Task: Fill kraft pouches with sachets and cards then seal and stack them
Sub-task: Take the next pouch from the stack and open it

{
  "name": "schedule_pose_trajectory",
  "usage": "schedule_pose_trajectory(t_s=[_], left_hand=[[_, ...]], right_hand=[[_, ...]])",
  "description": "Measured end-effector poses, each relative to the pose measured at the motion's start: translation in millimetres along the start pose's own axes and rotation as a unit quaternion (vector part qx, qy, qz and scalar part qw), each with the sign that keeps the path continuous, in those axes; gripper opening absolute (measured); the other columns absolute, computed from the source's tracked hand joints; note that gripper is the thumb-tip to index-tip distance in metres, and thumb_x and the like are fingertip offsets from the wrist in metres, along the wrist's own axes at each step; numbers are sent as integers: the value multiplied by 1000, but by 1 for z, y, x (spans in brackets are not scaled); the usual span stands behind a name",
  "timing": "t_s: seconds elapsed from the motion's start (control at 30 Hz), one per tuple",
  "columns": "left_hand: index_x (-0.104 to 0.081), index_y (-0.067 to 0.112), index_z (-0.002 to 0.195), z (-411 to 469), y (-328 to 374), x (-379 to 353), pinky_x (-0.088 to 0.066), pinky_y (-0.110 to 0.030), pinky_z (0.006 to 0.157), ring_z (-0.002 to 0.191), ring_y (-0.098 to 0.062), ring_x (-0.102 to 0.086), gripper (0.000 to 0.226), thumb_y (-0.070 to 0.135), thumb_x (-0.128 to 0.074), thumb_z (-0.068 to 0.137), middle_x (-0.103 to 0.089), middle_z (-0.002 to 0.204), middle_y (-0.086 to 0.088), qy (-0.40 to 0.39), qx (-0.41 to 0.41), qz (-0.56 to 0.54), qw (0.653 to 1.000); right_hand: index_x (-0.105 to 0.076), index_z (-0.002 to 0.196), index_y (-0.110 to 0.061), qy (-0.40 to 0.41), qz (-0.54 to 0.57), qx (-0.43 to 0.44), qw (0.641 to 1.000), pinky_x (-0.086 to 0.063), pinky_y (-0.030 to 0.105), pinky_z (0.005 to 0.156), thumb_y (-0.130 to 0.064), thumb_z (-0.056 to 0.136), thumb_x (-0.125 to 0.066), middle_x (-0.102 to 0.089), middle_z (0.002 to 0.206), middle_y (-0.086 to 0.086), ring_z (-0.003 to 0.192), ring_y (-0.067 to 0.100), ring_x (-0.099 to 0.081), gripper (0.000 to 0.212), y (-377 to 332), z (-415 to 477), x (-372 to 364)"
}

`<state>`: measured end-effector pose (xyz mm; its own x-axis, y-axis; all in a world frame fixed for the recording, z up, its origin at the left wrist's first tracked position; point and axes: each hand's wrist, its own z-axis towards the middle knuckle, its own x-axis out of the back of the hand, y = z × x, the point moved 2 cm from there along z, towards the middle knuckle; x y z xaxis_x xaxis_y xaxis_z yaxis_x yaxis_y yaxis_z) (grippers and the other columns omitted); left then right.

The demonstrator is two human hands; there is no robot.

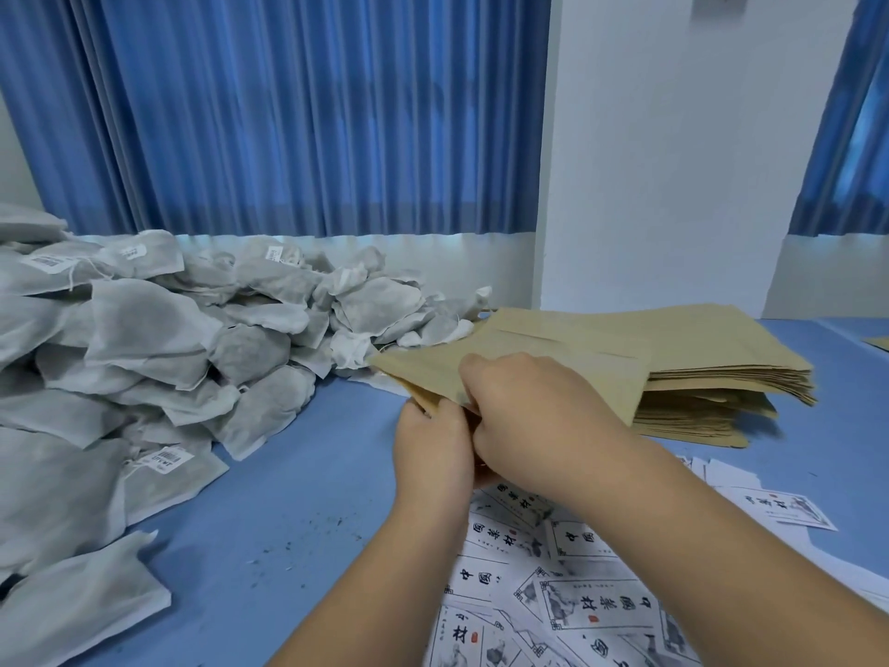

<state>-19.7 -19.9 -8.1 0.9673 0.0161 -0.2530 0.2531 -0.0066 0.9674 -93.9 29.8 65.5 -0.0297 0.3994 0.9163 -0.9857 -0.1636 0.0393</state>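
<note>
Blue table (288,474) under blue curtains: left hand (433,454) and right hand (529,421) pinch the near edge of a flat, seemingly empty pouch (553,358) just left of the stack (721,377), sachets (192,339) heaped farther left, cards (577,604) strewn nearer, no filled pouch visible.

One tan kraft pouch (543,351) is lifted and tilted; just right, the flat pouch stack (721,377); grey-white sachets (168,329) heaped left; printed cards (591,604) scattered nearest.
</note>
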Motion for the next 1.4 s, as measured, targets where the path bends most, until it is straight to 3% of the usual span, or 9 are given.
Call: schedule_pose_trajectory(t_s=[0.07,0.23,0.53,0.8,0.9,1.0,1.13,1.23,1.4], left_hand=[[-54,19,78,1,0,2,-38,-23,43,50,-19,-44,9,16,-49,71,-53,63,-2,0,-4,14,1000],[-63,11,93,-2,2,1,-51,-30,45,44,-21,-60,31,-3,-38,80,-64,59,-7,-45,15,-27,998],[-53,9,104,5,-6,6,-54,-31,50,59,-28,-69,19,4,-46,86,-66,90,-17,-60,91,-42,993],[-58,12,103,2,-1,2,-51,-28,46,51,-23,-65,14,20,-53,93,-69,73,-11,-89,67,-54,992],[-55,17,106,-1,5,1,-48,-25,45,48,-20,-61,22,24,-64,87,-70,81,-9,-140,55,2,989],[-52,16,101,-10,8,-4,-45,-22,41,44,-19,-57,19,16,-63,86,-67,75,-8,-182,74,20,980],[-51,11,89,-14,8,-2,-42,-21,38,38,-17,-51,8,6,-55,85,-59,66,-8,-130,85,20,988],[-50,12,92,-13,10,4,-44,-23,42,40,-16,-53,8,9,-55,87,-56,78,-12,-102,101,2,990],[-51,13,102,-13,17,11,-44,-23,42,46,-16,-60,17,24,-57,91,-55,99,-8,-84,60,23,994]], right_hand=[[-27,69,-23,7,14,-4,1000,-20,29,45,-10,77,-50,-34,65,-5,54,14,-33,28,0,-1,1],[-40,79,-20,58,47,-29,997,-31,32,56,-11,78,-49,-49,77,2,72,28,-45,13,6,0,14],[-57,80,-19,212,120,-103,964,-49,35,63,-12,77,-53,-60,75,2,73,26,-55,9,31,-2,47],[-58,78,-20,152,119,-96,977,-42,26,55,-10,75,-53,-56,72,-1,73,24,-55,12,20,-2,37],[-57,73,-19,166,133,-116,970,-47,29,59,-8,73,-53,-59,72,0,72,24,-56,11,25,-1,39],[-58,70,-18,175,153,-126,964,-46,28,59,-7,72,-53,-59,71,0,73,23,-56,12,29,-1,40],[-57,66,-20,167,172,-123,963,-44,27,58,-7,71,-54,-58,70,-3,72,20,-55,14,31,0,38],[-59,64,-20,155,211,-126,957,-44,25,56,-6,70,-55,-58,66,-5,68,15,-56,16,34,1,36],[-64,62,-18,154,262,-133,943,-44,23,52,-5,68,-59,-59,57,-6,59,10,-57,15,35,1,33]])
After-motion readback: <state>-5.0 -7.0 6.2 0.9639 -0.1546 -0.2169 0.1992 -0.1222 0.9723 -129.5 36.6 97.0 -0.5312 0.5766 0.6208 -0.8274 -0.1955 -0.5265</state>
